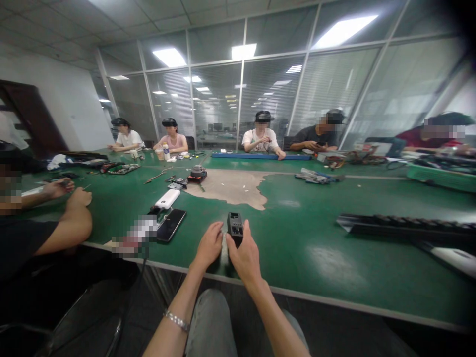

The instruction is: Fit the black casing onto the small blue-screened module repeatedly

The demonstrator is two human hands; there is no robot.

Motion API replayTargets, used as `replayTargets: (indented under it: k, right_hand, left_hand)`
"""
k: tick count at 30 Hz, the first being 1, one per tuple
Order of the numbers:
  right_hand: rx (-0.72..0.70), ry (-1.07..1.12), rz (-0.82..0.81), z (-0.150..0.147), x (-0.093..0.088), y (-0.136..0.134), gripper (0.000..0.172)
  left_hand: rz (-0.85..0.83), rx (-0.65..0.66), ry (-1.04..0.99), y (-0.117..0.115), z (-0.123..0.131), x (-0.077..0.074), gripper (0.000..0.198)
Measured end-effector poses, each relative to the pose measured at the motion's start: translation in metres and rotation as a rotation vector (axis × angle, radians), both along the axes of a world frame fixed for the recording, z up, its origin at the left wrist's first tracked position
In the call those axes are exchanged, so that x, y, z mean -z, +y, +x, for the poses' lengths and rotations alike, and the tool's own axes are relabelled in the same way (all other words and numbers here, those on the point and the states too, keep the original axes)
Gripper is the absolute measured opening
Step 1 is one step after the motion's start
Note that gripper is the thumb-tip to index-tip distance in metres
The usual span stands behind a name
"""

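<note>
My right hand (245,252) is closed around a small black rectangular plastic casing (235,225), with its thumb on the near left side and fingers on the right. Square openings show on the casing's top face, and its lower end is partly covered by the hand. Just left of it, my left hand (210,244) rests at the green table (297,287) with its fingers curled together. Whatever those fingers hold, if anything, is hidden. Left of my hands lie a dark phone (171,225) and a white power bank-like block (167,200).
A dark round-topped part (197,172) stands by a bare brown patch (230,187). Gloves or cloths (316,176) lie beyond. At right are a long black strip (405,227) and a green basket (442,177). A co-worker's arm (70,223) reaches in from the left; several people sit opposite.
</note>
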State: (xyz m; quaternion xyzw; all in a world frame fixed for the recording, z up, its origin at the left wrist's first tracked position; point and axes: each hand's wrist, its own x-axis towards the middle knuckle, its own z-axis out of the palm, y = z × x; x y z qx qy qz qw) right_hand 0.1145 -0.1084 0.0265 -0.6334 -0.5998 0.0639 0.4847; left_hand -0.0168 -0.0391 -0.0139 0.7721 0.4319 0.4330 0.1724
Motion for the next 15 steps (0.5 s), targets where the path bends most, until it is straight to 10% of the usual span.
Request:
replayTargets:
  k: [5,15]
  right_hand:
    - [0.067,0.020,0.054,0.026,-0.015,0.003,0.078]
    - [0.110,-0.072,-0.079,0.070,0.026,0.000,0.074]
  left_hand:
    - [0.003,-0.011,0.002,-0.003,0.000,-0.002,0.040]
    - [0.005,-0.007,0.020,-0.004,0.001,-0.005,0.040]
